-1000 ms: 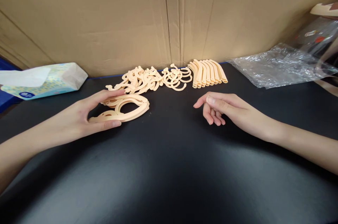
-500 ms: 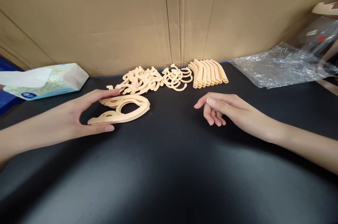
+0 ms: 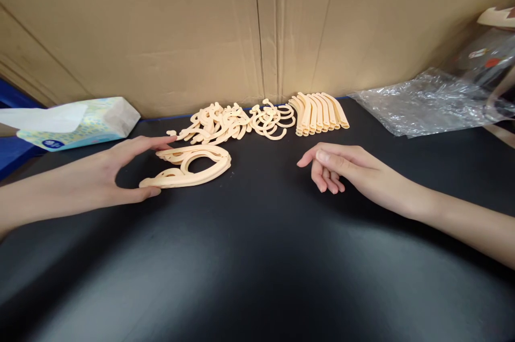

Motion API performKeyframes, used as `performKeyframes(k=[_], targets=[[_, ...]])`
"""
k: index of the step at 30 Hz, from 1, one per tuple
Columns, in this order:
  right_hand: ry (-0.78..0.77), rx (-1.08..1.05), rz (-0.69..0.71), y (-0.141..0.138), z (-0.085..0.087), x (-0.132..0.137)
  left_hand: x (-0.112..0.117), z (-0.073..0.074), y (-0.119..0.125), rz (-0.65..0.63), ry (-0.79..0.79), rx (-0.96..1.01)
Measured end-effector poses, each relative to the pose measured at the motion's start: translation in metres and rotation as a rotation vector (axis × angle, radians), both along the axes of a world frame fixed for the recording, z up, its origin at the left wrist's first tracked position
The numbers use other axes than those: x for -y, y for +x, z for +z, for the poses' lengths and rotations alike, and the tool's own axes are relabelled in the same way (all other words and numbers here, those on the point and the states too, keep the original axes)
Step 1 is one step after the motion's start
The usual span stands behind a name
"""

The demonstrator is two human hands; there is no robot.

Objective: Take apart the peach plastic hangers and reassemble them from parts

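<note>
My left hand [image 3: 98, 170] is at the left with thumb and fingers spread around the near end of folded beige plastic hangers [image 3: 209, 174]. They lie flat on the black table, stacked, with a round loop in the middle. The thumb tip is by their front edge; whether it touches them I cannot tell. My right hand [image 3: 350, 167] hovers at the right, loosely curled with the index finger stretched out and nothing held. Behind lie a heap of curved beige hanger pieces [image 3: 219, 123], several loose hooks [image 3: 269, 119] and a neat row of hanger arms [image 3: 319, 113].
A tissue pack [image 3: 80, 122] sits at the back left. Crumpled clear plastic bags [image 3: 418, 103] lie at the back right. A cardboard wall [image 3: 181, 30] stands along the table's [image 3: 249, 256] far edge. Part of another person [image 3: 501, 89] shows at the right edge.
My left hand has drawn back slightly to the left, its thumb sliding back along the folded hangers. The hangers stay on the table. My right hand is almost unchanged; the view has shifted slightly.
</note>
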State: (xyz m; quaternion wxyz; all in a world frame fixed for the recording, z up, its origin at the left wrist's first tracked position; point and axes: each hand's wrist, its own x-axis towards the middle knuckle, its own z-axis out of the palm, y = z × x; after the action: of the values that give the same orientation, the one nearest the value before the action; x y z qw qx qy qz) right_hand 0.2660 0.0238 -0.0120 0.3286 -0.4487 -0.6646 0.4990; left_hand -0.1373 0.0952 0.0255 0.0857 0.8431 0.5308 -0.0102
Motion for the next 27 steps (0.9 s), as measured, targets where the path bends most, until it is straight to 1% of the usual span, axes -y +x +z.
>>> performKeyframes(k=[10, 27], targets=[[0.002, 0.001, 0.001, -0.0003, -0.0001, 0.0005, -0.0015, 0.0010, 0.0014, -0.030, 0.020, 0.002], [0.004, 0.006, -0.008, -0.0008, 0.0002, 0.0003, -0.0005, 0.0010, 0.0015, -0.035, 0.051, -0.013]])
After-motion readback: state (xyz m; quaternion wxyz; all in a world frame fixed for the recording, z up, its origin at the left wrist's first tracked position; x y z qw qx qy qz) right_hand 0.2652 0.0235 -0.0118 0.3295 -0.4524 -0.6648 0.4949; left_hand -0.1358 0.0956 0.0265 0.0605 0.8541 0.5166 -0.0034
